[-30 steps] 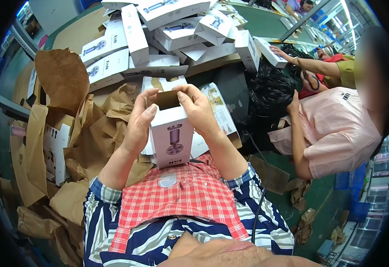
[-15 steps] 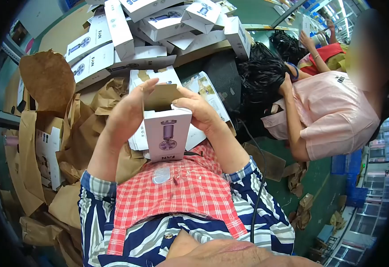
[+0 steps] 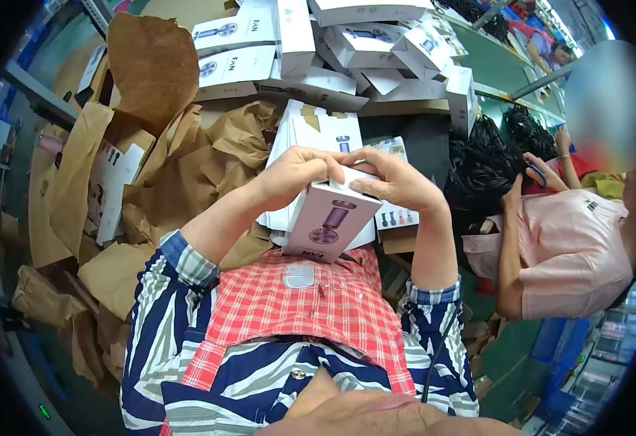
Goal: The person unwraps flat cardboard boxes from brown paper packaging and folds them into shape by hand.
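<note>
Starts at far left with brown paper [image 3: 71, 182], folded stiffly around a white printed panel [image 3: 107, 192]. Rises just beyond into one broad brown flap [image 3: 151, 69], then spreads into crumpled paper [image 3: 242, 145] near the left forearm. Behind all this, stretching rightward: a jumbled pile of white boxes [image 3: 365, 47], several lettered FAN and printed with a handheld fan.

Next, at the middle: left hand [image 3: 300, 174], below a striped sleeve [image 3: 187, 261] with checked cuff, fingers curled together at the upper end of a white FAN box [image 3: 331, 221]. Cannot tell whether clamped on it or only touching, with fingertips partly hidden. As for the box: tilted, with lettered end low by a red checked apron [image 3: 296, 298] and upper end between both hands, showing a printed purple fan on the near face. Behind and beneath it, a stack of white cartons [image 3: 303, 134].

Then right hand [image 3: 398, 178], bent over the same upper end, thumb at the near edge and forefinger across the top, slightly apart. Cannot tell how firmly pressed. Just below that wrist, a printed carton [image 3: 398, 218] with small coloured fans.

Farther right, black strands [image 3: 481, 163] in a bundle, touched by a co-worker's hand [image 3: 513, 192]. Finally, beside them, a pale pink shirt [image 3: 572, 247].
</note>
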The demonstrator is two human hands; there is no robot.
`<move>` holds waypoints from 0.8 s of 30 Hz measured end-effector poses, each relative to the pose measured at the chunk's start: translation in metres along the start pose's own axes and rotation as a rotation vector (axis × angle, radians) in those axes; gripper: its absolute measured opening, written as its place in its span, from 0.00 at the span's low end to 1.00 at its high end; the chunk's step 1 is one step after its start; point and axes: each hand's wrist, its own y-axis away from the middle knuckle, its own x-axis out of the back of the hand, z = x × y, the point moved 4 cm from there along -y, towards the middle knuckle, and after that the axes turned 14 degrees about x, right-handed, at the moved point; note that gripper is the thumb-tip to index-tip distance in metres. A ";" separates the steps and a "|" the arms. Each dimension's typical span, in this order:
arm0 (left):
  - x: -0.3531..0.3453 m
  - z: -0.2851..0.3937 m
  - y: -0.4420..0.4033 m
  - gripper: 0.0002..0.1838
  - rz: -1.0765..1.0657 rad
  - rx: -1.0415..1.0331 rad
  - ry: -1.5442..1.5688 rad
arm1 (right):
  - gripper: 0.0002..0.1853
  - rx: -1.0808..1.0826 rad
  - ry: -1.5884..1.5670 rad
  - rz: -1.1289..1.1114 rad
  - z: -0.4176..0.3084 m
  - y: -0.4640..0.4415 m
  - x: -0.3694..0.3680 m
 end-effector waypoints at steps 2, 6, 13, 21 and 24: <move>-0.003 0.006 0.005 0.13 0.025 -0.024 -0.142 | 0.17 0.017 0.198 -0.073 -0.007 -0.010 0.004; 0.000 0.009 0.010 0.15 -0.001 -0.041 -0.327 | 0.21 0.017 0.184 -0.109 -0.009 -0.016 0.001; 0.024 0.007 0.022 0.18 0.000 -0.090 -0.210 | 0.36 0.197 0.336 -0.027 -0.015 -0.004 -0.014; 0.079 0.037 0.046 0.16 0.590 -0.574 -0.024 | 0.19 0.506 -0.796 1.054 0.042 0.035 0.111; 0.092 0.004 0.030 0.17 0.616 -0.325 -0.204 | 0.21 0.168 -0.399 0.972 0.082 0.032 0.070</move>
